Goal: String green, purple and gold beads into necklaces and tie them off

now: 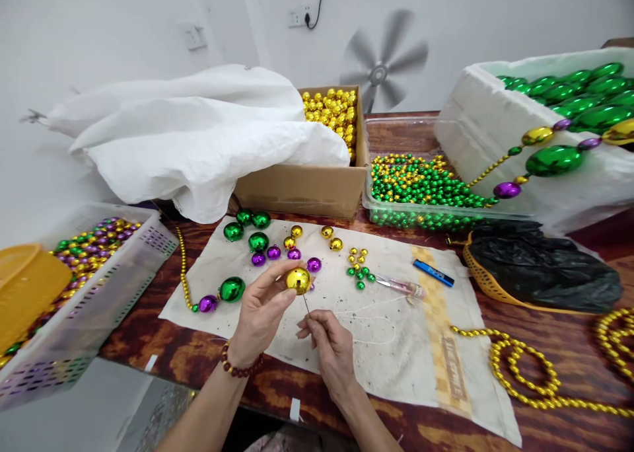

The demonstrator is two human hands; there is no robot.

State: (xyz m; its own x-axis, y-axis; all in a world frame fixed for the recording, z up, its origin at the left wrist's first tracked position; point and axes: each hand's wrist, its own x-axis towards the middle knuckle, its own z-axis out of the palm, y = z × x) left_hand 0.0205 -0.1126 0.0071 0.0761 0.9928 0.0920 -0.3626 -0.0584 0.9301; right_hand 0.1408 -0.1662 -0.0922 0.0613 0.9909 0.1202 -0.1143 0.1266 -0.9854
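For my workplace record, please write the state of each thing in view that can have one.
Left hand, pinching gold ball
Gold ball, held above cloth
Right hand, gripping thin rod
Thin rod, upper end at gold ball
Fan, spinning
Plug, in socket
Cardboard box, open, partly covered by sheet
Clear tub, open, holding small beads
Foam box, open, holding green beads
White basket, open, holding mixed beads

Gripping the gold bead (298, 281) between thumb and fingertips of the left hand (261, 306); slanting the left forearm (208, 402) below and to the left of the bead. Pinching thumb and forefinger of the right hand (331, 351) together just below the bead, with other fingers curled; slanting the right forearm (370, 420) below and to the right of it.
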